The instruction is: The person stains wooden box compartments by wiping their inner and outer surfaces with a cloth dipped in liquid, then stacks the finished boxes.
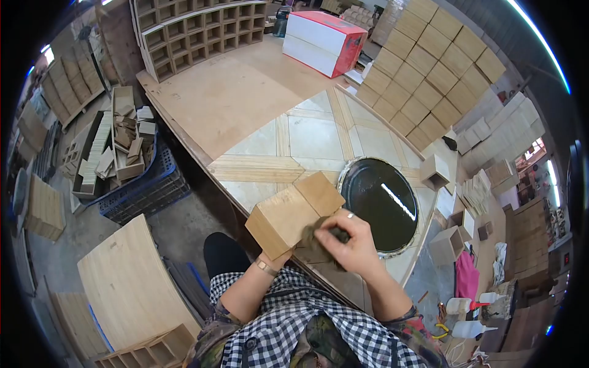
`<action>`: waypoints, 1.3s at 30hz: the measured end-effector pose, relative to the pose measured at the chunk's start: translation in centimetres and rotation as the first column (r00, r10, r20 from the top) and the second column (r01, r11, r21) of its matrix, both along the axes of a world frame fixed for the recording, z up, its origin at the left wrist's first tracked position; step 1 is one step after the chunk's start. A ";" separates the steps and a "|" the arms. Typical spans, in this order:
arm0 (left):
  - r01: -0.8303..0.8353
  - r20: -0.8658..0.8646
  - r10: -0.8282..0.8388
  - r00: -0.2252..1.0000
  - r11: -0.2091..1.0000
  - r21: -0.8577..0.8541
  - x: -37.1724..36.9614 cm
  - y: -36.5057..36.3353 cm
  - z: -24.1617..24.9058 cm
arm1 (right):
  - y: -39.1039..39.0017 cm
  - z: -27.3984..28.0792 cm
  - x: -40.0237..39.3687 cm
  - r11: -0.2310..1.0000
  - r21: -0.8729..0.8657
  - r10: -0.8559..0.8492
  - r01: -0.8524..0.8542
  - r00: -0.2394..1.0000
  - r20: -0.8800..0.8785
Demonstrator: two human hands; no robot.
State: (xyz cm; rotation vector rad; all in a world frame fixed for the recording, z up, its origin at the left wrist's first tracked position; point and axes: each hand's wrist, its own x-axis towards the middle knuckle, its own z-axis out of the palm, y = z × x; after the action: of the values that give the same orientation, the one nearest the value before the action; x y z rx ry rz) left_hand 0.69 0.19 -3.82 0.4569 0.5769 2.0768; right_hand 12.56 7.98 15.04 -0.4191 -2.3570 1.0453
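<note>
A pale wooden box (285,214) is tilted over the near edge of the table, with a darker, smoother part at its far end. My left hand (282,259), a watch on its wrist, supports the box from underneath, and most of its fingers are hidden behind the wood. My right hand (354,244), a ring on one finger, is closed on a dark, wet-looking rag (316,236) at the box's right side. Just beyond this hand stands a round pan (347,168) of dark, shiny liquid, its rim smeared.
The pan rests on a patterned tabletop (254,144). Wooden boxes (423,80) are stacked at the back right, near a red-and-white carton (316,46). A cubby rack (196,40) stands far left. Glue bottles (469,329) lie at right; a blue crate (147,196) of offcuts sits on the floor.
</note>
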 end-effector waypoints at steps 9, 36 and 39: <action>-0.091 0.308 0.014 0.951 0.968 0.236 -0.6 0.5 0.2 | -1.2 -0.1 -8.9 0.954 0.284 -0.119 0.100 0.991 0.053; -0.437 -0.916 -0.204 -0.345 0.899 -0.036 -4.4 1.8 15.4 | 11.5 -2.1 -6.4 0.943 0.035 -0.329 0.332 0.941 -0.083; -0.516 -0.947 -0.193 -0.255 0.856 -0.035 -5.0 0.8 15.0 | 10.6 -3.5 -7.1 0.942 0.117 -0.328 0.315 0.937 0.120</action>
State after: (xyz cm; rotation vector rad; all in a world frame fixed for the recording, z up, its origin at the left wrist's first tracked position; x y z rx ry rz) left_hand -4.30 1.04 11.23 1.9648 2.2113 1.0811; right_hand 5.47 18.53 11.54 -0.8329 -2.3399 0.7678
